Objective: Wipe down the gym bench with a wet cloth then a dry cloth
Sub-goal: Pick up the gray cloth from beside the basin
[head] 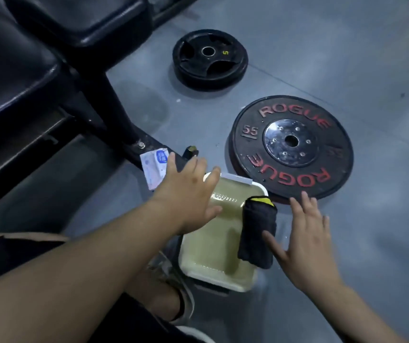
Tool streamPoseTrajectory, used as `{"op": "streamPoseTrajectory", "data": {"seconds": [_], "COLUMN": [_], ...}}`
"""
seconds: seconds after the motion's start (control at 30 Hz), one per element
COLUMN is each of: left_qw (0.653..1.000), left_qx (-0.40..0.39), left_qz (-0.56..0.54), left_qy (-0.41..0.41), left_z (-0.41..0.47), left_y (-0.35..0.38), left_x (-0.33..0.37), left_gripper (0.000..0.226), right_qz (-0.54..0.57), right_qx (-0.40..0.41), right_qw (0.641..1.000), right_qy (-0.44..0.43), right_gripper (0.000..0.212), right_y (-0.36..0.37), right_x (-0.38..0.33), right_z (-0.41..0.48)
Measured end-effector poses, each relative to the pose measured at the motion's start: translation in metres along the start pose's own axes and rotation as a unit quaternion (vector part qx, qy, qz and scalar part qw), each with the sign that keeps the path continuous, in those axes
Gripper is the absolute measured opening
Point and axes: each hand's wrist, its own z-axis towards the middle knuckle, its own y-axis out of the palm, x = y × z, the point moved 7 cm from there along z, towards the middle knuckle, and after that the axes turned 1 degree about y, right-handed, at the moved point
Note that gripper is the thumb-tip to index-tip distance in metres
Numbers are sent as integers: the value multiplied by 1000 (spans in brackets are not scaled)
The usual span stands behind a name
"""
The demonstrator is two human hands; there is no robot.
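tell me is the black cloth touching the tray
Touching. The head view shows the black cloth lying draped across the tray, resting on its rim.

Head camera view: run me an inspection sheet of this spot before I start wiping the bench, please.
Surface: grey floor, scuffed.
Job's things: black padded bench at left on a dark metal frame; white tub of yellowish liquid on the floor; dark rolled cloth with a yellow tag lying along the tub's right rim; only one cloth seen.
Clutter: wipe packet at the frame's foot; small black plate and Rogue plate, marked 55, flat on the floor.
Grips: left hand open over the tub's far left corner; right hand open beside the cloth, thumb at it, contact unclear.
Cables: nothing seen.
Surroundings: the person's shoe beside the tub; dim light.
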Motion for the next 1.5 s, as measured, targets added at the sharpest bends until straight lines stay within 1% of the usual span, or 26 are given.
{"op": "streamPoseTrajectory", "data": {"seconds": [0.07, 0.13, 0.2, 0.27, 0.43, 0.53, 0.7, 0.93, 1.07, 1.2, 1.23, 1.3, 1.37, 1.43, 1.5], "left_qw": [1000, 998, 996, 995, 994, 993, 993, 994, 995, 994, 992, 987, 978, 967, 956], "left_qx": [-6, -25, -51, -66, -92, -106, -111, -88, -74, -73, -79, -91, -78, -42, -5], "left_qz": [-15, -49, -74, -65, -26, -27, -34, -52, -55, -83, -93, -132, -190, -244, -284], "left_qy": [25, 30, 22, 32, 48, 45, 32, 45, 39, 17, 8, -11, -30, -52, -74], "left_z": [11, 15, 15, 14, 14, 14, 14, 23, 24, 24, 23, 22, 22, 19, 15], "left_y": [15, 28, 40, 51, 71, 76, 79, 69, 59, 49, 46, 39, 28, 13, -4], "left_x": [20, 32, 36, 40, 38, 34, 27, 35, 31, 22, 20, 12, 3, -10, -25], "left_gripper": [77, 75, 77, 78, 76, 75, 73, 73, 72, 69, 68, 68, 67, 66, 66], "right_qz": [2, 24, 69, 122, 201, 227, 258, 188, 180, 193, 203, 211, 216, 228, 256], "right_qx": [-18, -30, -45, -40, -46, -42, -1, 49, 57, 58, 53, 36, 2, 8, 44], "right_qw": [999, 995, 988, 977, 949, 939, 936, 962, 964, 966, 965, 969, 973, 972, 965], "right_qy": [51, 91, 133, 170, 239, 253, 239, 194, 185, 161, 157, 121, 86, 59, 25], "right_gripper": [86, 92, 96, 97, 88, 83, 66, 59, 54, 52, 53, 62, 68, 73, 70], "right_y": [23, 42, 59, 71, 103, 113, 112, 108, 97, 85, 78, 62, 46, 21, -16], "right_x": [16, 23, 23, 18, 9, 8, 3, -2, 3, 8, 8, 5, -2, -18, -48], "right_z": [-6, -5, -2, 1, 4, 4, 6, 2, 2, 2, 5, 16, 32, 54, 74]}}
